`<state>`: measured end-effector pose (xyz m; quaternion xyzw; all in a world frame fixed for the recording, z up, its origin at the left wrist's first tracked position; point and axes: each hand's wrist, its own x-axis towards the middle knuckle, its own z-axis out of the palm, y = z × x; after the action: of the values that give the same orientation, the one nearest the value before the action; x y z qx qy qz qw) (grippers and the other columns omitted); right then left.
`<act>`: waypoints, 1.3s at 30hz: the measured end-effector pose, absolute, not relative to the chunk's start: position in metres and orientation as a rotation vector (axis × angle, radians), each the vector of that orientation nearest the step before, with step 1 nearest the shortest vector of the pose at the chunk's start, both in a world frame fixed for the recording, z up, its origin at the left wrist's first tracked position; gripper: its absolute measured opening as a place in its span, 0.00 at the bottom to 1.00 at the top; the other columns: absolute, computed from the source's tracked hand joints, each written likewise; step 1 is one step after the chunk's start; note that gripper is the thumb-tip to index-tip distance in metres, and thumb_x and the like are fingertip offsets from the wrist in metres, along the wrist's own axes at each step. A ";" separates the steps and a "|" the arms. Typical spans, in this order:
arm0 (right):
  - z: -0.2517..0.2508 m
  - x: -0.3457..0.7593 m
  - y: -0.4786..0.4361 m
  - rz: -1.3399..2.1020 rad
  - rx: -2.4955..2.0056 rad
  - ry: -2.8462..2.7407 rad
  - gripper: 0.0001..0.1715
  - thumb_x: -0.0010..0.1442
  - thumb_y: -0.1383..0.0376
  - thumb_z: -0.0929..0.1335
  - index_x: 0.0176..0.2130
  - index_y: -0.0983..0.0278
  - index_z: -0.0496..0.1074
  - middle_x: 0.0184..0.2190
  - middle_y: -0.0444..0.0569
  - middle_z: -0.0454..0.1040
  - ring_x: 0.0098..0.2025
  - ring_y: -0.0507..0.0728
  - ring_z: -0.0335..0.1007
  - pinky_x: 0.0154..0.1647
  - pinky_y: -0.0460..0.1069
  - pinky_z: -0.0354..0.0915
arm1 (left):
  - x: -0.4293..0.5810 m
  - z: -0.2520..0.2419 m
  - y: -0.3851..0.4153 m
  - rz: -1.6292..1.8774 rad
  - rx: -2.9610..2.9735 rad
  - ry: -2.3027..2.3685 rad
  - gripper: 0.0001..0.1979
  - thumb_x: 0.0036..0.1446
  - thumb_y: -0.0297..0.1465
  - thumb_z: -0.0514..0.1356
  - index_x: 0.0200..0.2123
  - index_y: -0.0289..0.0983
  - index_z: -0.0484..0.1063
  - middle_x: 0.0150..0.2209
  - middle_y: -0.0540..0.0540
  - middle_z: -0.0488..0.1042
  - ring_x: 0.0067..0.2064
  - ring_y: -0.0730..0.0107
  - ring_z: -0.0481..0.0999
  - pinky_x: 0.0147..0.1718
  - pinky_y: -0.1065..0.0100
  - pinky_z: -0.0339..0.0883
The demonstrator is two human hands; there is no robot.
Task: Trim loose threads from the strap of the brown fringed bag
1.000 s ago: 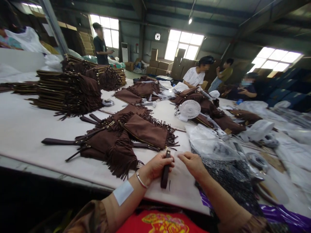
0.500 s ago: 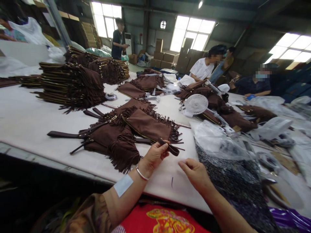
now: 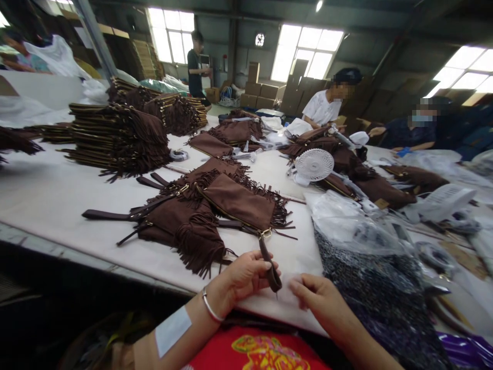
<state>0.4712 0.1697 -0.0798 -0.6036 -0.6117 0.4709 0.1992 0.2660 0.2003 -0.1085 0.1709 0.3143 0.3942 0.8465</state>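
Note:
My left hand (image 3: 241, 277) is closed on a dark brown strap (image 3: 268, 262) that runs from a gold ring on a brown fringed bag (image 3: 239, 204). That bag lies on top of a small heap of the same fringed bags (image 3: 181, 226) on the white table (image 3: 50, 195). My right hand (image 3: 318, 298) is just to the right of the strap's end, fingers curled together in a pinch near a thin dark thread hanging from the strap. What the pinch holds is too small to make out.
Tall stacks of brown fringed bags (image 3: 115, 139) stand at the left and back. A small white fan (image 3: 314, 165) sits mid-table. Clear plastic bags (image 3: 346, 226) and speckled fabric (image 3: 385, 293) lie at the right. Several people work at the far side.
The strap, lifted sideways half a second ago, now hangs down toward me in my left hand. My right hand has come closer to the strap's end.

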 end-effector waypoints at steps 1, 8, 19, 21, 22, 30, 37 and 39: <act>-0.080 0.468 0.164 1.408 -1.680 -1.687 0.25 0.55 0.48 0.65 0.20 0.64 0.63 0.16 0.41 0.61 0.22 0.50 0.54 0.24 0.46 0.51 | 0.264 -0.108 0.193 0.811 0.358 0.656 0.19 0.44 0.24 0.69 0.41 0.34 0.70 0.36 0.42 0.76 0.35 0.67 0.77 0.35 0.67 0.70; -0.076 0.452 0.144 1.658 -1.623 -1.477 0.24 0.50 0.48 0.68 0.19 0.64 0.64 0.14 0.40 0.58 0.19 0.48 0.49 0.19 0.45 0.45 | 0.247 -0.100 0.167 0.704 0.450 0.680 0.14 0.47 0.30 0.69 0.37 0.31 0.76 0.37 0.40 0.76 0.34 0.70 0.76 0.32 0.72 0.69; -0.088 0.456 0.151 1.227 -1.652 -1.676 0.22 0.52 0.51 0.65 0.18 0.62 0.59 0.17 0.41 0.58 0.23 0.51 0.53 0.25 0.47 0.51 | 0.269 -0.079 0.185 0.998 0.613 0.922 0.18 0.40 0.32 0.74 0.33 0.32 0.74 0.30 0.45 0.76 0.31 0.70 0.75 0.35 0.66 0.70; -0.090 0.456 0.151 1.207 -1.654 -1.672 0.21 0.52 0.51 0.65 0.19 0.63 0.62 0.18 0.41 0.59 0.24 0.51 0.54 0.26 0.47 0.52 | 0.277 -0.081 0.184 1.014 0.634 0.947 0.18 0.39 0.33 0.74 0.33 0.32 0.74 0.31 0.44 0.76 0.31 0.69 0.75 0.35 0.65 0.69; -0.091 0.457 0.152 1.209 -1.654 -1.671 0.20 0.53 0.52 0.65 0.20 0.63 0.64 0.19 0.41 0.60 0.24 0.52 0.55 0.26 0.47 0.52 | 0.281 -0.082 0.184 1.026 0.639 0.960 0.18 0.39 0.33 0.74 0.33 0.32 0.74 0.31 0.44 0.76 0.32 0.69 0.75 0.35 0.65 0.68; -0.092 0.453 0.153 1.270 -1.689 -1.539 0.16 0.51 0.54 0.67 0.26 0.64 0.74 0.19 0.42 0.67 0.22 0.51 0.58 0.24 0.46 0.53 | 0.297 -0.083 0.177 1.136 0.648 1.027 0.16 0.40 0.34 0.73 0.31 0.32 0.74 0.30 0.46 0.76 0.31 0.71 0.73 0.35 0.69 0.65; -0.105 0.453 0.161 1.362 -1.717 -1.228 0.21 0.50 0.48 0.69 0.24 0.64 0.70 0.13 0.40 0.62 0.17 0.51 0.56 0.18 0.46 0.51 | 0.290 -0.078 0.169 1.047 0.723 1.017 0.17 0.41 0.34 0.72 0.35 0.33 0.76 0.31 0.47 0.77 0.32 0.72 0.73 0.35 0.71 0.65; -0.110 0.453 0.162 1.399 -1.699 -1.151 0.22 0.52 0.47 0.69 0.26 0.63 0.70 0.13 0.40 0.62 0.16 0.51 0.56 0.17 0.46 0.51 | 0.287 -0.080 0.167 1.002 0.725 0.978 0.17 0.42 0.33 0.72 0.37 0.33 0.76 0.31 0.47 0.78 0.32 0.72 0.73 0.35 0.71 0.65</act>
<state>0.4531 0.1621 -0.1100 -0.6473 -0.4388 0.5330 0.3232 0.2871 0.1671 -0.0803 0.3260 0.4398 0.4507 0.7051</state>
